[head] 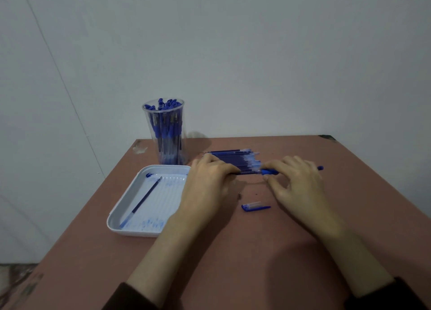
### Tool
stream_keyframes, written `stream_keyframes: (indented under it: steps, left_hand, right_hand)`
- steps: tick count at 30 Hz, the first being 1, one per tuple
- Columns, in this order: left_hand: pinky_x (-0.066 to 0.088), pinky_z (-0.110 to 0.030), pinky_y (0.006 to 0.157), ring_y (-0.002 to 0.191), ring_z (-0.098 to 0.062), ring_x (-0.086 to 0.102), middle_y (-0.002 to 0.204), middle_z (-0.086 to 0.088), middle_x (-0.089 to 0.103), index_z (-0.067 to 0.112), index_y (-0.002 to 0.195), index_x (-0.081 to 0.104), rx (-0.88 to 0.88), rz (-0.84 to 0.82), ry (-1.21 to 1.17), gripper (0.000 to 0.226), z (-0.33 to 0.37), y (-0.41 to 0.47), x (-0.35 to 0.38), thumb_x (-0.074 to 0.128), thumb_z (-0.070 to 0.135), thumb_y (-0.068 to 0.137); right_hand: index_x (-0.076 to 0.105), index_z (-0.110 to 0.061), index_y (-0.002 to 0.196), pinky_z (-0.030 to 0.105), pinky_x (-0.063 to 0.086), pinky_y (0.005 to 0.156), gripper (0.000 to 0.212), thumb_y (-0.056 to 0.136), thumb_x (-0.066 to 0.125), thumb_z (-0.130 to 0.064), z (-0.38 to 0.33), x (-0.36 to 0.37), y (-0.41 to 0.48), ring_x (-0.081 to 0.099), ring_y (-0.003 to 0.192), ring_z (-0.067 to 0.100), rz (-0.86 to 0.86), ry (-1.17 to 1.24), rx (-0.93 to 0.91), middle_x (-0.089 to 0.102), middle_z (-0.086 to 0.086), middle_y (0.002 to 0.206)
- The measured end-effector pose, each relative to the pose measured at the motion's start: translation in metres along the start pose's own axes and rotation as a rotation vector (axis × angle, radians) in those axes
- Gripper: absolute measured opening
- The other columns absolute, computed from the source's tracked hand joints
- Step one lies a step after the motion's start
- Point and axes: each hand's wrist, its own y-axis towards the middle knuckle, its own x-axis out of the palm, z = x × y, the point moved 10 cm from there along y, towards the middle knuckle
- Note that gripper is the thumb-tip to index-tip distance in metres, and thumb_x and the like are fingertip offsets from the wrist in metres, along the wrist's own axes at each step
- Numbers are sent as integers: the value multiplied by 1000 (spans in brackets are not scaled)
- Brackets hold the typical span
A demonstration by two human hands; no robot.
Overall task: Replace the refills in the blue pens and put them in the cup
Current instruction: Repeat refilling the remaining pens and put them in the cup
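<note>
A clear cup (166,132) full of capped blue pens stands at the table's back left. A row of blue refills (235,159) lies on the table behind my hands. My right hand (296,181) grips a blue pen barrel (270,171), whose end sticks out to the right. My left hand (207,181) pinches a refill (245,173) that runs into the barrel's open end. A blue pen cap (255,207) lies on the table in front of my hands. One used refill (142,201) lies slantwise in the white tray (121,225).
The white tray, smeared with blue ink, sits at the table's left side near the edge. A small dark part (239,195) lies between my hands. The reddish table (233,263) ends at a grey wall behind.
</note>
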Motion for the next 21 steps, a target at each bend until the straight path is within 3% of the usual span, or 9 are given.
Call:
stream_keyframes:
  steps: [2, 4, 12, 21]
  left_hand:
    - [38, -36, 79, 96, -26, 57, 88, -6, 69, 19, 97, 76, -60, -116, 72, 20, -18, 4, 3, 62, 18, 84]
    - [35, -34, 82, 102, -25, 53, 96, -7, 69, 21, 104, 74, -113, -183, 106, 21, -35, 8, 7, 62, 18, 87]
    - [43, -33, 78, 100, -28, 55, 99, -2, 71, 23, 101, 74, -99, -333, 146, 26, -27, 17, 54, 57, 16, 82]
    - [37, -32, 75, 99, -27, 51, 101, -5, 65, 17, 98, 62, -134, -310, 248, 17, -34, 27, 59, 55, 18, 83]
  right_hand:
    - [69, -24, 90, 30, 29, 74, 14, 80, 59, -22, 12, -2, 2, 53, 75, 21, 10, -17, 66, 54, -7, 72]
    - [69, -20, 90, 31, 31, 72, 11, 82, 63, -16, 23, -3, 3, 54, 78, 25, 14, -11, 140, 59, -1, 75]
    - [67, -19, 94, 39, 42, 78, 11, 84, 62, -18, 27, -1, 1, 53, 83, 25, -1, 41, 198, 66, 2, 85]
    - [67, -22, 94, 39, 42, 79, 11, 85, 61, -21, 25, 3, 1, 52, 82, 22, -18, 55, 198, 66, 0, 85]
